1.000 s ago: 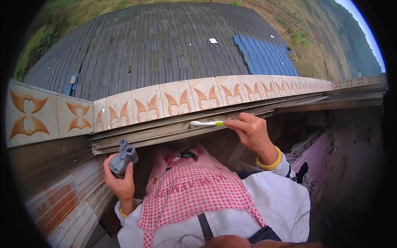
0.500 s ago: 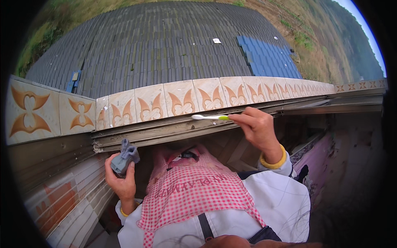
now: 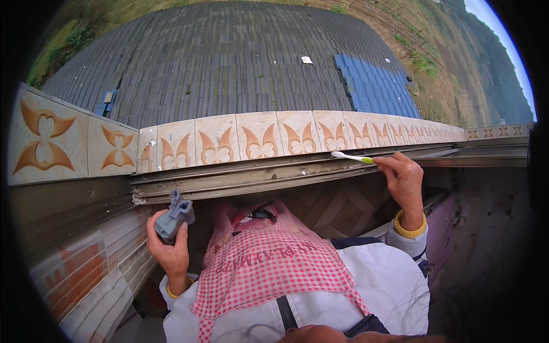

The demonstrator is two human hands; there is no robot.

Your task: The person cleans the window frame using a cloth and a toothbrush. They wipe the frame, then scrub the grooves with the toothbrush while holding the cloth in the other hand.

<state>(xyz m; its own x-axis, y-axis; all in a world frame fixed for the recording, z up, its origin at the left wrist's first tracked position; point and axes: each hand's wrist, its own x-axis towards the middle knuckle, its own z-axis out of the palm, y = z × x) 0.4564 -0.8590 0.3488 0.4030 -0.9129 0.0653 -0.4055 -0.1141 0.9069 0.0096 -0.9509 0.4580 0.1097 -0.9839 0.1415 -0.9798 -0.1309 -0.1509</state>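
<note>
My right hand (image 3: 405,174) grips the green end of a white-and-green toothbrush (image 3: 350,157). Its white head reaches left and rests at or just above the metal window track (image 3: 263,172); contact with the grooves is hard to make out. Off to the left, my left hand (image 3: 169,243) is closed around a grey-blue bundled cloth (image 3: 174,219), held below the left corner of the track. A tuft of the cloth sticks up between thumb and fingers. Small pale specks lie along the track.
Beyond the track runs a ledge of cream tiles (image 3: 260,135) with orange patterns. A dark tiled roof (image 3: 229,63) with a blue patch (image 3: 377,86) lies outside. A pink checked apron (image 3: 274,257) hangs below the track. Striped fabric (image 3: 108,268) is at the left.
My right hand has moved to the right along the track with the toothbrush. My left hand keeps the cloth in nearly the same place. The view has shifted slightly.
</note>
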